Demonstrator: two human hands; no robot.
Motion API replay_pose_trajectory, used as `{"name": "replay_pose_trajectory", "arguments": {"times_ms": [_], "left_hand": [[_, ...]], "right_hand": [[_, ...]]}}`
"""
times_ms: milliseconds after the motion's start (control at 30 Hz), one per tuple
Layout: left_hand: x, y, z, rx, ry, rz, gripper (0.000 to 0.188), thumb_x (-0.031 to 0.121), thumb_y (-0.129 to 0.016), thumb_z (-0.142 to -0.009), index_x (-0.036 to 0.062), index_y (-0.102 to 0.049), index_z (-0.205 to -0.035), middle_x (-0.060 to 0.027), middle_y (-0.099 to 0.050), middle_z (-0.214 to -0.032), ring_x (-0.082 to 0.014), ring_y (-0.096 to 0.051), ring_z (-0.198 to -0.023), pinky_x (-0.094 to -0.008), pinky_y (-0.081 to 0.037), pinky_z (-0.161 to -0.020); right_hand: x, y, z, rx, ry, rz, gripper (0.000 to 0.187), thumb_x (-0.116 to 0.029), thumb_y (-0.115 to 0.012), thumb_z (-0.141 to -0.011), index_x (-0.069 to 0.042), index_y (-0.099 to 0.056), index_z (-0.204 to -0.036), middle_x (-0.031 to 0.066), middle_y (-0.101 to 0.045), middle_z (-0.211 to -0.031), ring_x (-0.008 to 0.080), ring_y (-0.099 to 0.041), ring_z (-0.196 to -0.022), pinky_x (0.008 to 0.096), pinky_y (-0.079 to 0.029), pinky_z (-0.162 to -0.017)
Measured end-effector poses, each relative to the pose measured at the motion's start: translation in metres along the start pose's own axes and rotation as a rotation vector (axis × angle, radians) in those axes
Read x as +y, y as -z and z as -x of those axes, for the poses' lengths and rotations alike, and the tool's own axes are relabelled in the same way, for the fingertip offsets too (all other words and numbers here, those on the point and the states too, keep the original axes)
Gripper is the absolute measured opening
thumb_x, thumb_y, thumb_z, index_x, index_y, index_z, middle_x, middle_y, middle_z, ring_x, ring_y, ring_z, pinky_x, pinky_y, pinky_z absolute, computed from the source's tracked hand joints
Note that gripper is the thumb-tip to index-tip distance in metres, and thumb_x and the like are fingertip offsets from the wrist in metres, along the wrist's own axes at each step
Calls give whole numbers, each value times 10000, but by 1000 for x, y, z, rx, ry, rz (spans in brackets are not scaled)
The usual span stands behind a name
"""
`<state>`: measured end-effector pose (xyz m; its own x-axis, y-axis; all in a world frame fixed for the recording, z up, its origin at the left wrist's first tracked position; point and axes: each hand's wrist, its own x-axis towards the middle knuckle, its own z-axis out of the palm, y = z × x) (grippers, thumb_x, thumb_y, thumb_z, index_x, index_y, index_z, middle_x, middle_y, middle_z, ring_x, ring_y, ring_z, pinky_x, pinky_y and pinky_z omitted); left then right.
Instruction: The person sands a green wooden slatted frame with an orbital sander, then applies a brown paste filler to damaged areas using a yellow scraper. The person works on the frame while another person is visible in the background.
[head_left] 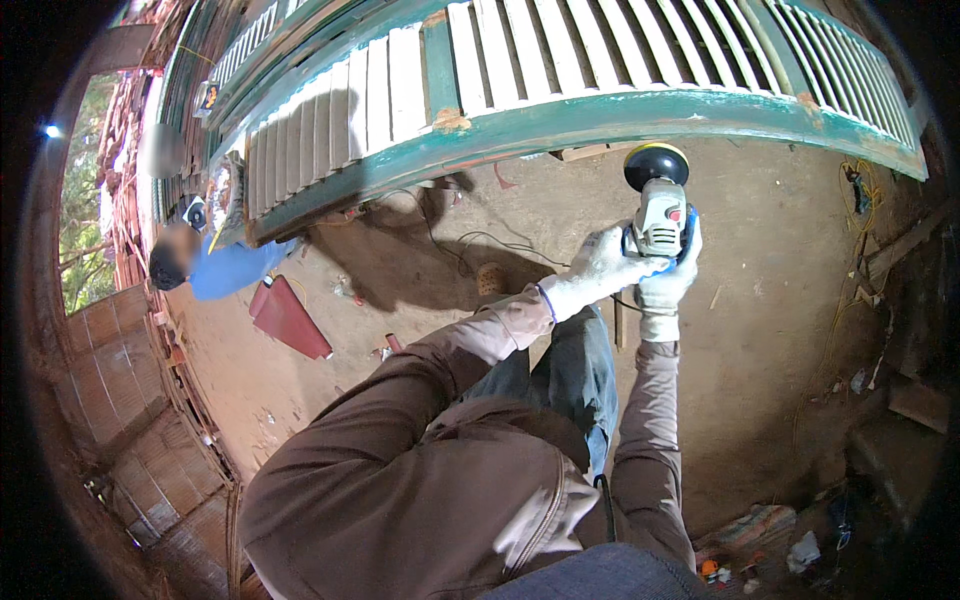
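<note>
Both my hands wear white work gloves and are closed around a grey angle grinder (661,218) with a red button on its body. My left hand (597,265) wraps the grinder from the left, and my right hand (672,282) grips its right side and rear. A round black pad (656,168) with a yellowish rim sits at the tool's far end. Just beyond it runs the near rail of a long louvred shutter (600,113), with worn green frame and white slats. The pad appears close to the rail; whether they touch I cannot tell.
Left of me, a person in a blue shirt (235,268) is low beside the shutter's end. Dark red sheet material (290,317) lies on the floor (760,330). A black cord (497,244) trails behind my hands, and yellow cord (868,190) hangs at the right.
</note>
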<state>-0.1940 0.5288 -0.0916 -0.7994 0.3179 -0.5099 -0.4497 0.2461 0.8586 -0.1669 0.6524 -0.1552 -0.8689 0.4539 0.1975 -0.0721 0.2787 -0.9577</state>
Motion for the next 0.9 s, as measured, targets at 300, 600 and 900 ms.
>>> {"name": "replay_pose_trajectory", "arguments": {"times_ms": [300, 600, 900], "left_hand": [[35, 0, 72, 125, 204, 693, 322, 294, -779, -907, 43, -684, -1085, 42, -616, -804, -38, -533, -708, -224, -429, -613], [34, 68, 102, 436, 253, 775, 303, 344, -768, -915, 75, -699, -1035, 90, -561, -754, 3, -442, -611, -203, -318, -516], [49, 64, 88, 321, 267, 748, 284, 373, -765, -913, 97, -712, -959, 87, -556, -687, -1, -439, -581, -208, -328, -503]], "right_hand": [[-144, 21, -36, -606, 161, 540, 833, -383, -838, -760, -56, -492, -1444, 202, -689, -1167, 362, -703, -1007, 420, -570, -829], [-190, -59, -32, -891, 99, 567, 764, -368, -738, -817, -61, -458, -1458, 246, -699, -954, 389, -714, -851, 458, -567, -740], [-189, -50, -55, -921, 38, 606, 774, -412, -742, -814, -43, -468, -1437, 231, -706, -975, 394, -706, -874, 457, -561, -735]]}}
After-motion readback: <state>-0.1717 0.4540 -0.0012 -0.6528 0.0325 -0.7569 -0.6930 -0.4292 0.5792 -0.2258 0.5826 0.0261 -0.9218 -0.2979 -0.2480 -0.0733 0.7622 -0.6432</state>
